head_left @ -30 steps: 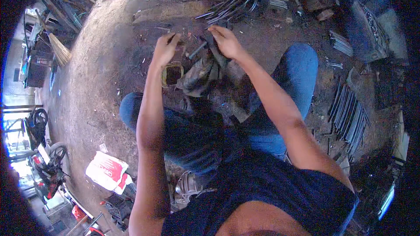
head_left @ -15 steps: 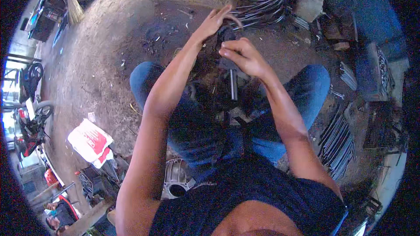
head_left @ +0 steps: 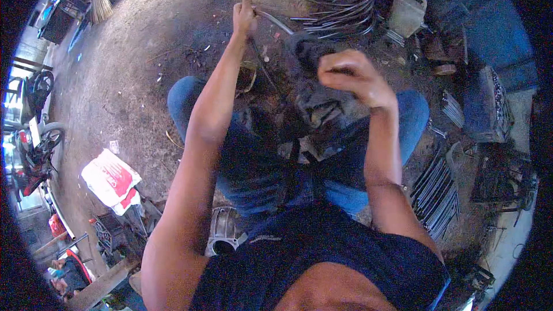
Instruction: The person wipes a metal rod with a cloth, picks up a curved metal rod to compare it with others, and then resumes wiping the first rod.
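Though blurred, rod [head_left: 276, 22] in left fingers [head_left: 246, 14]

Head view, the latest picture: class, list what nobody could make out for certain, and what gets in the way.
- Head view: whether the right hand grips anything; it is blurred.
- Head view: the far end of the curved rod; the left hand covers it.
- Head view: the whole metal casting; the dark shirt overlaps it.
- Head view: the wording on the bag; too small.
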